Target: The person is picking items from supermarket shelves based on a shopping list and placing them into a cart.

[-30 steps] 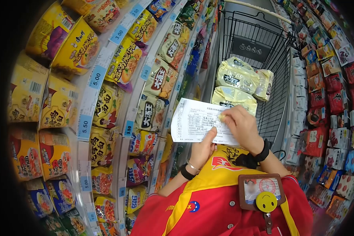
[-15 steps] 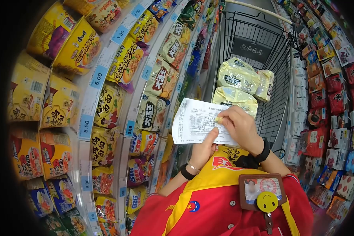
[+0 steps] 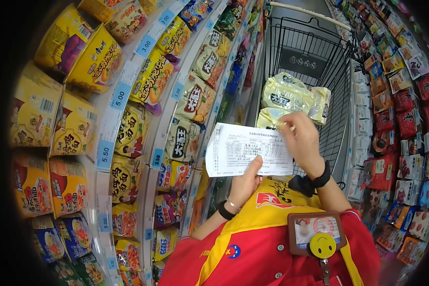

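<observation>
Head: left hand (image 3: 246, 185) clamps sheet (image 3: 245, 148); right hand (image 3: 304, 143) grip pinched closed.

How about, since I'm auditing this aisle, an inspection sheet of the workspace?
Surface: no worktop seen; the paper is held up in the hand
Job's things: the paper, a printed form, its left edge bent
Clutter: yellow packets bunched together in the wire cart
Grippers: left hand, grip closed on the paper's lower edge, thumb on top; right hand at its upper right, any held item unclear
Cables: nothing seen
Surroundings: price-labelled shelves of noodles on the left, red packs among goods on the right
</observation>
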The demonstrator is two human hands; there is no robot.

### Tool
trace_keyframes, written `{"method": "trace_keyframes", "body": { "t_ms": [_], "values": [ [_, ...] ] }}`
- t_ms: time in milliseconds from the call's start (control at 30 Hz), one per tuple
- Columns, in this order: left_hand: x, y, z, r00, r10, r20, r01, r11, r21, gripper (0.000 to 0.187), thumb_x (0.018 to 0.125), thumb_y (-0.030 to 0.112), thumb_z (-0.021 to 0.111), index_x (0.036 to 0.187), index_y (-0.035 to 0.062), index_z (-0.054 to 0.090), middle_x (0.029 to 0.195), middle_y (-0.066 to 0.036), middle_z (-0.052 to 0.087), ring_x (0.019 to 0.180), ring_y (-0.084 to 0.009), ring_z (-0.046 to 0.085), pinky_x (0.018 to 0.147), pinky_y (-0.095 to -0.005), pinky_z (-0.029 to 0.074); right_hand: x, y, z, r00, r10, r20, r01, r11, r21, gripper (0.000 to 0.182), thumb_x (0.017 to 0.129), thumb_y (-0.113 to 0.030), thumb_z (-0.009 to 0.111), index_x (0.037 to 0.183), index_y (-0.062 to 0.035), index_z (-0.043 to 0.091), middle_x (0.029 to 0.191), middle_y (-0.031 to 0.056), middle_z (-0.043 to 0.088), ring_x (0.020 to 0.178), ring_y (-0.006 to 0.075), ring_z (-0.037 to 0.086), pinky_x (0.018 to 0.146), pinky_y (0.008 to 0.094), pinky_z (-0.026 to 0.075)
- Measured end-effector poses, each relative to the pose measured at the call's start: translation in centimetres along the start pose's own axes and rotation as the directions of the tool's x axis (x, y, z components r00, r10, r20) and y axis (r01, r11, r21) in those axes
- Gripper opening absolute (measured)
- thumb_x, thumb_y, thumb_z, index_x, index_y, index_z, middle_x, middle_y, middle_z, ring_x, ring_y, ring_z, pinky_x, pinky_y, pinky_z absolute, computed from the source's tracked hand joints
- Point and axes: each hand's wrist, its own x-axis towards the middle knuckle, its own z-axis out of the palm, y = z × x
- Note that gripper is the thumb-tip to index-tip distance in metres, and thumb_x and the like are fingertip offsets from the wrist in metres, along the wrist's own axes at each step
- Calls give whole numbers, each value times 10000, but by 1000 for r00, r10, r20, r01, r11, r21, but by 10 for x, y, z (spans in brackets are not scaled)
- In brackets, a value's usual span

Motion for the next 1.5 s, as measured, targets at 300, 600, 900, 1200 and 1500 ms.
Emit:
{"method": "trace_keyframes", "body": {
  "t_ms": [300,600,900,1200,1500],
  "values": [
    [-6,4,4,999,25,43,-24,999,-27,180,867,163,532,1017,65,517,801,2,534,577,-61,458,469,-192,365,-10,-10,-6,949,84,303,-242,811,533,111,897,-109,435,970,-26,424,1103,125,508,1007,173,472,907,328,344],
    [-1,12,4,987,51,154,-17,976,-215,295,896,151,462,1164,36,414,1062,-71,527,864,-150,518,663,-259,427,-21,36,-16,784,539,308,-558,396,729,120,849,-43,366,942,-14,435,812,57,485,652,94,503,592,231,435],
    [9,20,8,968,16,249,79,926,-368,365,917,163,392,1260,53,331,1230,-98,454,1140,-237,438,915,-375,406,-58,14,35,881,-88,464,-73,945,318,364,722,-115,608,1075,-49,548,1072,125,564,1015,276,523,833,351,412],
    [-7,22,23,976,89,200,-8,927,-374,359,914,164,416,1240,37,336,1173,-128,481,1061,-253,499,896,-438,433,-59,66,33,945,151,290,-186,978,98,206,801,-187,521,923,-39,598,729,89,597,630,251,564,553,318,444],
    [-4,9,28,976,158,149,-121,965,-231,368,914,165,416,1246,32,330,1193,-141,462,1076,-267,493,881,-424,448,-26,9,-54,742,651,160,-302,113,947,203,906,-219,432,855,-30,485,597,-14,406,433,21,311,356,167,219]
  ]
}}
